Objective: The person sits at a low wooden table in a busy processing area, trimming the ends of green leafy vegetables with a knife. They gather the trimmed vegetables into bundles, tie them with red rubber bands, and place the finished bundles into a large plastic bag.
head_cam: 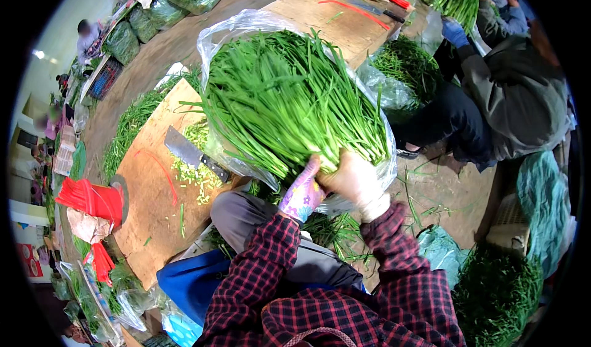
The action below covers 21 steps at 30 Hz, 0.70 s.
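Note:
A large mass of garlic chives (286, 93) fills a clear plastic bag (214, 35) before me. My left hand (302, 194), in a flowered glove, grips a bunch at its pale stem ends, thumb on top. Around the same stem ends closes my right hand (353, 178), in a white glove. The held bunch lies over the other chives with its leaves pointing away from me, slightly blurred. To the left, a cleaver (187, 146) rests on a wooden board (152, 185) among cut stem pieces (199, 180). The hidden fingers lie beneath the bunch.
Red ties (90, 204) stand in a container at the board's left edge. A second board (314, 5) holds a knife (369, 7) and red strips. At right sits a co-worker (517, 93) handling chives. Loose greens (498, 287) lie at lower right.

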### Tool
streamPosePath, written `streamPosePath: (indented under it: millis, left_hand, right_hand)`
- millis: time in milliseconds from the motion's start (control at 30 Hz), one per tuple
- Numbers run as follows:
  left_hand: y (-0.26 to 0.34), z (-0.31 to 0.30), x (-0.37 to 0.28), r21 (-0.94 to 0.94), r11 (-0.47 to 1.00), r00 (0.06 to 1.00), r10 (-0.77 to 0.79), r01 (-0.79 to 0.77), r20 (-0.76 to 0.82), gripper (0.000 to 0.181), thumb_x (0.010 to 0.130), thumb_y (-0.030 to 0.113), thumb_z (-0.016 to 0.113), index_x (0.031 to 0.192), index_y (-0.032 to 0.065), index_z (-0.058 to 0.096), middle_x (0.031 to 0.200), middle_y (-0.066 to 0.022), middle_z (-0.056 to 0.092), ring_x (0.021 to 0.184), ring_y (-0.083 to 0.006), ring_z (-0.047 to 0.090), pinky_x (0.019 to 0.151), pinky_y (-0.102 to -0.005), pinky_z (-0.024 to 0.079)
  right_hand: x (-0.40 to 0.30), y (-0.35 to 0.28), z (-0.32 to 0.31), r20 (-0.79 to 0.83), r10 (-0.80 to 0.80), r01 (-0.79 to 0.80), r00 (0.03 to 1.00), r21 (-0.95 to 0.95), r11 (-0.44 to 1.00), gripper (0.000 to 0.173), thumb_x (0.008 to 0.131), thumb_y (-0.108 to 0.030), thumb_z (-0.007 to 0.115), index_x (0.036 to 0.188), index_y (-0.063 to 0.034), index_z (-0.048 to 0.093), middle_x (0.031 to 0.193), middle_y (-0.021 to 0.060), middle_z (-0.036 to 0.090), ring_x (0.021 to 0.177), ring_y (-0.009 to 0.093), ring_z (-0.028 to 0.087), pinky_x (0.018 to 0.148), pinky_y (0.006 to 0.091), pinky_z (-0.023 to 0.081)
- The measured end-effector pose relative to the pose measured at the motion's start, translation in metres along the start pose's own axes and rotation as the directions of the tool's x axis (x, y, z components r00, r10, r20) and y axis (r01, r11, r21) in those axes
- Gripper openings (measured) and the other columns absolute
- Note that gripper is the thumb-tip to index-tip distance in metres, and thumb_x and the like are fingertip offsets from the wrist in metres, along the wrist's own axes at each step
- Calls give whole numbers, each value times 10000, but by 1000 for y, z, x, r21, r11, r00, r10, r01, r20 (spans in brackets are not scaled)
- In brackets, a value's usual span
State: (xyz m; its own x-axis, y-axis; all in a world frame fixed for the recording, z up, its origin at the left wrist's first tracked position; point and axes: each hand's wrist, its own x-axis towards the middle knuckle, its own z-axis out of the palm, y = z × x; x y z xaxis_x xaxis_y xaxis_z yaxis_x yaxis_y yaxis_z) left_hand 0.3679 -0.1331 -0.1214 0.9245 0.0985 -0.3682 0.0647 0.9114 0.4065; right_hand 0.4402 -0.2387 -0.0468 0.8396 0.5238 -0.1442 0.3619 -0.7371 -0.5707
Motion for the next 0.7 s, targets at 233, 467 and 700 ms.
streamPosePath:
  millis: [233,467,700]
  left_hand:
    - [20,-8,-28,-49,998,999,45,-46,-13,447,882,303,455,1220,11,448,1142,-156,554,1035,-286,537,934,-422,406]
    - [21,6,-34,-250,967,999,49,-41,24,436,873,214,474,1250,3,417,1197,-169,523,1097,-322,519,954,-509,391]
    - [39,-1,-51,-111,993,996,-51,43,-71,488,869,247,534,1269,0,404,1226,-153,502,1146,-279,484,981,-395,387]
  right_hand:
    - [-75,-28,21,-118,-239,240,964,-7,971,625,726,-293,671,1193,32,412,1030,211,539,830,326,591,667,373,498]
    - [-20,57,-10,23,133,-122,991,584,803,575,832,-484,504,1090,28,552,905,220,617,852,330,615,724,362,484]
    - [-17,3,55,147,-130,70,980,358,931,978,770,-685,451,1226,169,313,912,324,575,861,409,595,698,419,487]
